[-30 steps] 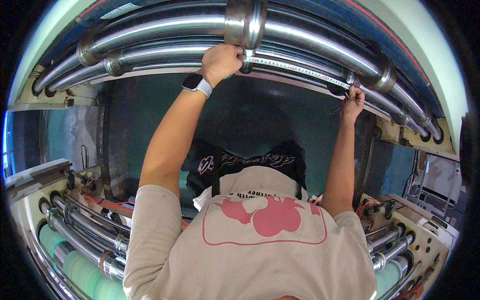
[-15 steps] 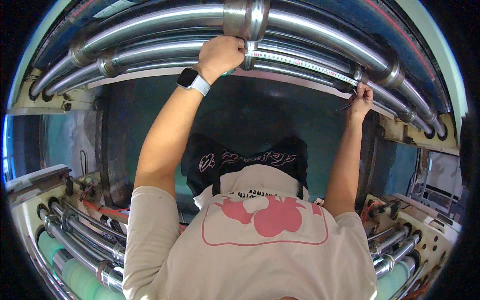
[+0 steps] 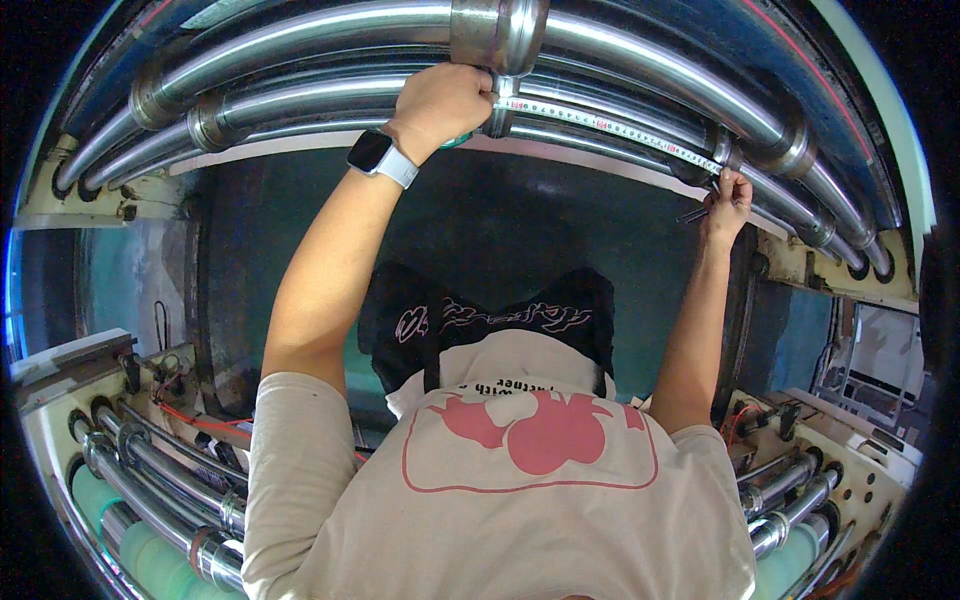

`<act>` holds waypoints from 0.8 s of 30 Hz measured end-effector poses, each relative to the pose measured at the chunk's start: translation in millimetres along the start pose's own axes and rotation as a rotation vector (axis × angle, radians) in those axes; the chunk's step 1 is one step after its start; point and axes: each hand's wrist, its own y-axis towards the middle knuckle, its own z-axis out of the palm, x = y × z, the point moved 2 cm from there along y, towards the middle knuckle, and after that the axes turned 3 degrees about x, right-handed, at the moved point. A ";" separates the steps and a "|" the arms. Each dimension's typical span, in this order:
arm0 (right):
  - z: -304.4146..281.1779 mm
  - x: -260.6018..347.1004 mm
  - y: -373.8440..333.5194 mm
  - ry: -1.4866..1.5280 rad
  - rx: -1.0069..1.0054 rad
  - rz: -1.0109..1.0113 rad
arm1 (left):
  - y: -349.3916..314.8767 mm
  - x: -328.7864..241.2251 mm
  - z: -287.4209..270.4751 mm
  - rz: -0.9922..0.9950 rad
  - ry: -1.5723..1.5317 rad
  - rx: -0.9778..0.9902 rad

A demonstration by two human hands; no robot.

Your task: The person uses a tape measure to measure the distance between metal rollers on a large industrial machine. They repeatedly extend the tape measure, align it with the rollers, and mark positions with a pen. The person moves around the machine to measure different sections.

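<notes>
A white tape measure (image 3: 610,125) is stretched along the polished steel shafts, between my two hands. My left hand (image 3: 443,105) is closed around its case, of which only a green edge (image 3: 457,141) peeks out under the palm. It rests beside the middle collar (image 3: 497,38) on the shafts. Farther right, my right hand (image 3: 729,203) pinches the tape's other end near a ring (image 3: 722,145) on the lower shaft. A thin dark tool (image 3: 692,215) sticks out leftward from the right hand; its kind cannot be made out.
Long shafts (image 3: 310,40) with collars run across the far side, set into pale end plates (image 3: 135,200). More shafts and green rollers (image 3: 160,550) stand behind me at both lower corners. Red cables (image 3: 205,418) lie at the left. A dark green floor (image 3: 520,215) lies below.
Both hands keep their grip on the tape measure, which stays stretched. The left hand sits slightly higher, and the right has shifted a little to the right.
</notes>
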 end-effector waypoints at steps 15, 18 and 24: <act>2.3 4.1 -2.5 -0.013 0.010 0.040 | -1.0 0.9 0.7 -0.022 -0.004 0.017; -2.2 2.8 -0.2 -0.020 0.027 0.059 | -1.8 -2.5 -3.4 -0.019 -0.002 0.028; -19.6 -29.0 16.8 -0.208 0.015 -0.283 | 2.5 -2.3 5.5 -0.016 0.034 0.078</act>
